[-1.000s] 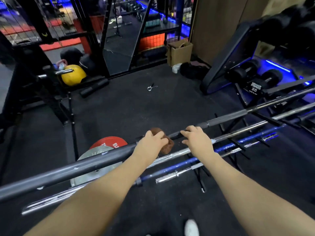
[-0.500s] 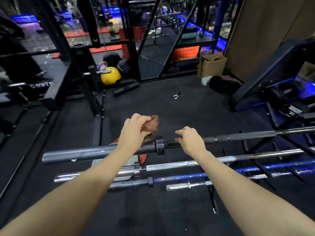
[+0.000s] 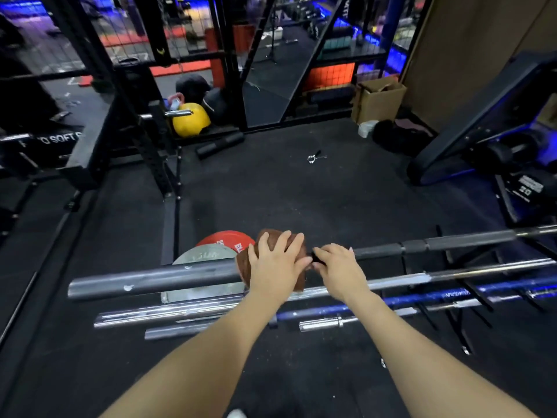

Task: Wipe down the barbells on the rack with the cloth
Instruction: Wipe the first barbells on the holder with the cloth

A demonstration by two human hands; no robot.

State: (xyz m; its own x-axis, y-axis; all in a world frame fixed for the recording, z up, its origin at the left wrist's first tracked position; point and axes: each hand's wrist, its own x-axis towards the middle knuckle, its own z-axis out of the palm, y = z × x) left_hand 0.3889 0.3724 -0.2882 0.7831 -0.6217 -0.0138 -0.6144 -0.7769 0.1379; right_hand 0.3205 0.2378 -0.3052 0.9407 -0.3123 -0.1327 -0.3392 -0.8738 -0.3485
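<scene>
A dark grey barbell (image 3: 156,279) lies across the top of the low black rack (image 3: 452,315). My left hand (image 3: 275,267) presses a brown cloth (image 3: 271,239) over this bar near its collar, fingers spread and wrapped round the cloth. Just to the right, my right hand (image 3: 337,268) grips the same bar's shaft. Below it lie a chrome barbell (image 3: 452,274), a blue barbell (image 3: 437,297) and a short chrome bar (image 3: 325,323).
Red plate (image 3: 224,238) and grey plate (image 3: 205,254) stand behind the bars. A spring collar (image 3: 315,156) lies on the black floor. A squat rack (image 3: 150,131) stands at left, a yellow ball (image 3: 191,120) beyond it, a cardboard box (image 3: 378,101) and dumbbell stand (image 3: 512,164) at right.
My left hand brought the cloth down from above the bar onto it at the collar, close to my right hand. The view tilted, and the top bar's left end is in sight.
</scene>
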